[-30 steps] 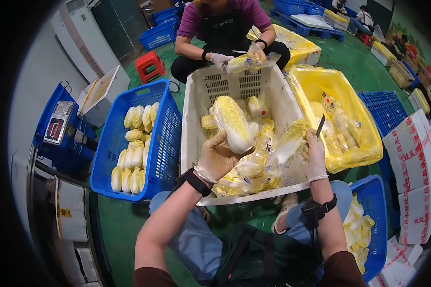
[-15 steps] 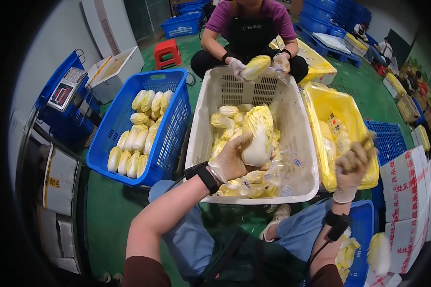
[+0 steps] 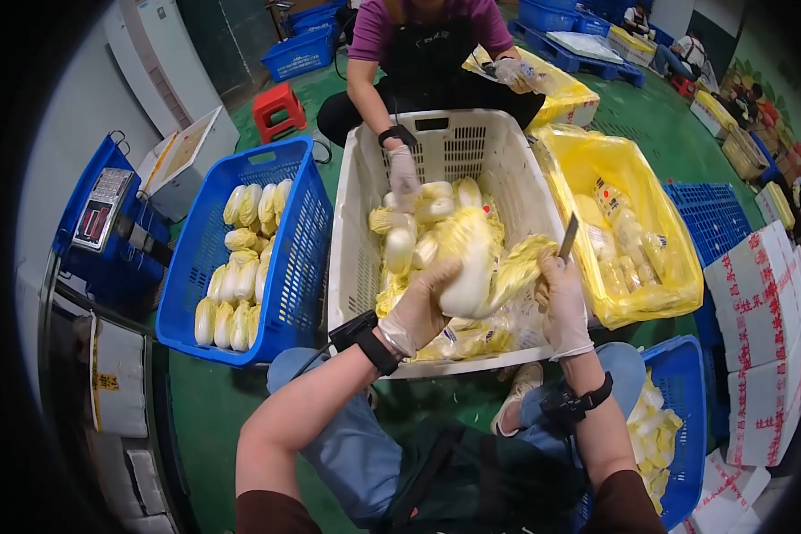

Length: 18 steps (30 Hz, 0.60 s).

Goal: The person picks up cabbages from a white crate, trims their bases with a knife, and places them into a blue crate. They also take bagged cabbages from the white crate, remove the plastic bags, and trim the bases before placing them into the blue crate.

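Note:
My left hand (image 3: 420, 311), in a thin glove, is closed round the base of a napa cabbage (image 3: 473, 262) above the white crate (image 3: 527, 182). A knife (image 3: 569, 237) stands blade-up in my gloved right hand (image 3: 561, 303), whose fingers are closed. That hand also meets a yellow outer leaf (image 3: 523, 274), which bends away from the cabbage's side. Whether the leaf is still attached is hard to see through the blur. Below, more small cabbages (image 3: 400, 245) and clear plastic bags lie inside the crate.
A blue crate (image 3: 301, 236) of cabbages stands left. To the right is a yellow-lined box (image 3: 685, 289) of bagged cabbages; a blue bin (image 3: 685, 392) of leaves sits below it. Opposite, a co-worker's gloved hand (image 3: 405, 178) reaches into the white crate; the other holds a plastic bag (image 3: 514, 73).
My right hand has come left from beside the yellow-lined box to the cabbage, and the leaf now bends outward. The co-worker's cabbage has left their hands, and one hand is down in the crate.

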{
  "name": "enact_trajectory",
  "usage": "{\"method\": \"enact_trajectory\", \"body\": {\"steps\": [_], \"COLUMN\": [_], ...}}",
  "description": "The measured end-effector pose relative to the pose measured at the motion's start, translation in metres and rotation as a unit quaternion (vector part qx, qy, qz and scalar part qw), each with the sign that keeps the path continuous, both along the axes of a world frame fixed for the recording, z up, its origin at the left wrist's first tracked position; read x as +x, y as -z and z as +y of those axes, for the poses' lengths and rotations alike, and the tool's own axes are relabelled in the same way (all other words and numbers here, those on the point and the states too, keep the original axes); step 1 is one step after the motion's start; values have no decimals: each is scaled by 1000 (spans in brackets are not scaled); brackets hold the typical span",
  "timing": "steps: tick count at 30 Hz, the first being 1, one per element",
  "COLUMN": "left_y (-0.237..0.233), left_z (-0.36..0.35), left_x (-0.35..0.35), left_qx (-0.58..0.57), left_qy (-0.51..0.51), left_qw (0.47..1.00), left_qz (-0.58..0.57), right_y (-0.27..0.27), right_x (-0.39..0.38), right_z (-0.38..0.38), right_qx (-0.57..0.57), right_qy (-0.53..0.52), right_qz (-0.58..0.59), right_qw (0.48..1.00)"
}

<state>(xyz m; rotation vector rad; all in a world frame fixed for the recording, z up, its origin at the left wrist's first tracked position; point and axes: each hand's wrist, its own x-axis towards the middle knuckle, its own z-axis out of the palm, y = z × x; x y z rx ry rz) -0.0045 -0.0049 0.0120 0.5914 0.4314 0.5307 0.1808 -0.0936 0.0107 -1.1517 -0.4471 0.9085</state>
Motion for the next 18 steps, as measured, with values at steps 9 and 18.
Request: {"method": "enact_trajectory", "body": {"steps": [9,18], "left_y": [9,10], "left_z": [48,39], "left_x": [-24,-10], "left_qx": [-193,-172], "left_qy": [-84,41], "left_qw": [952,955], "left_qz": [-220,-238], "right_y": [14,-45], "right_x": [69,106], "right_z": [-7,-51], "right_qx": [185,483], "right_qy": [194,-193], "right_qz": [-333,278], "right_qw": [904,808]}}
